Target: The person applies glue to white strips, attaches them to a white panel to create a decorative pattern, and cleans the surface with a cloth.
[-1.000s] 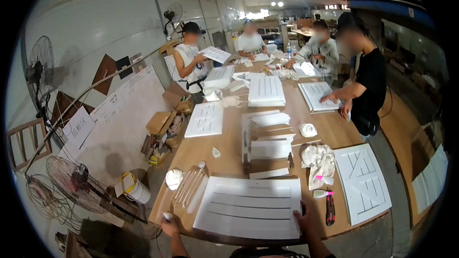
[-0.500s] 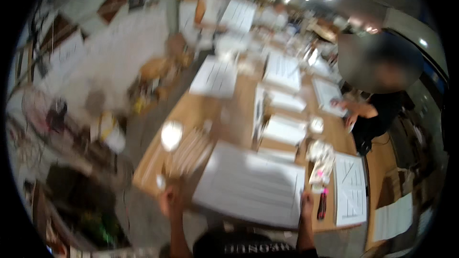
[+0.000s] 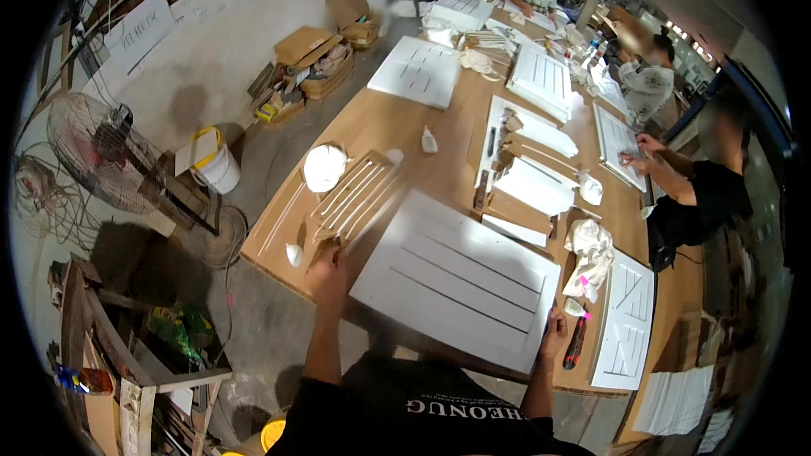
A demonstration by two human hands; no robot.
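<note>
A large white panel [image 3: 439, 287] with long dark grooves lies at the near edge of the table, in front of my body. My right hand [image 3: 553, 334] is closed on its right edge near the corner. To the panel's left, several thin white strips [image 3: 355, 196] rest on a piece of brown cardboard. My left hand [image 3: 327, 274] is at their near end with its fingers curled. What the fingers hold, if anything, is hidden. A small white bottle [image 3: 293, 254] and a round white bundle [image 3: 324, 169] are close to the strips.
A red-and-black tool [image 3: 575, 344], a crumpled cloth [image 3: 589, 247] and another white panel [image 3: 623, 321] lie on the right. Stacked white pieces [image 3: 536, 184] occupy the middle. Co-workers handle panels across and right. A fan [image 3: 106, 139] and a bucket [image 3: 218, 167] stand on the left.
The view has shifted and become sharper. My left hand has moved forward to the near end of the strips. My right hand stays at the panel's right edge.
</note>
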